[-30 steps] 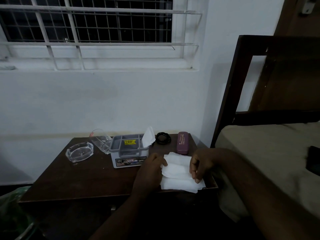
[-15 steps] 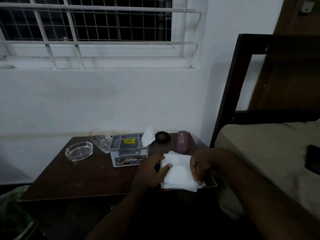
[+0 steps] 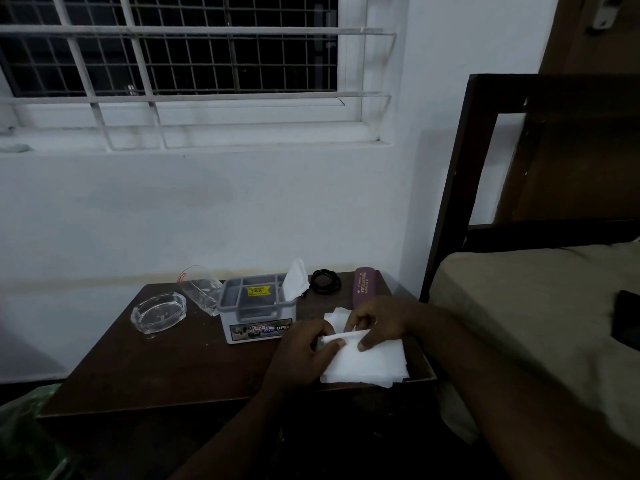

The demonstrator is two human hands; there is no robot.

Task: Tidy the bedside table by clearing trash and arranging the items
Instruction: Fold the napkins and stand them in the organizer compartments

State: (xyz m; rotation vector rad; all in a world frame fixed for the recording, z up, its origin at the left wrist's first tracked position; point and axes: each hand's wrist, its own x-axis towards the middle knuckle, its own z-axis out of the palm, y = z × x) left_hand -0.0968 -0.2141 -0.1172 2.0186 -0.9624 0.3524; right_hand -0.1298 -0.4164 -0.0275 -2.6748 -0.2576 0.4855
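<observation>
A stack of white tissues point(image 3: 367, 365) lies at the front right corner of the dark wooden bedside table point(image 3: 173, 368). My left hand point(image 3: 301, 355) and my right hand point(image 3: 377, 320) both pinch a folded edge of the top tissue, raised slightly off the stack. Behind them stands a grey organiser box point(image 3: 256, 306) with a white tissue point(image 3: 294, 280) sticking up from it. A black hair band point(image 3: 325, 280) and a purple glasses case point(image 3: 365, 287) lie at the back right.
A glass ashtray point(image 3: 158, 311) sits at the left, a tipped clear glass point(image 3: 202, 289) beside the box. The bed point(image 3: 540, 306) with its dark headboard is close on the right; a black phone point(image 3: 627, 320) lies on it. A green bag point(image 3: 27, 434) is at lower left.
Both hands have come together over the tissues and folded the top tissue's far edge up and toward me; the stack looks more squared.
</observation>
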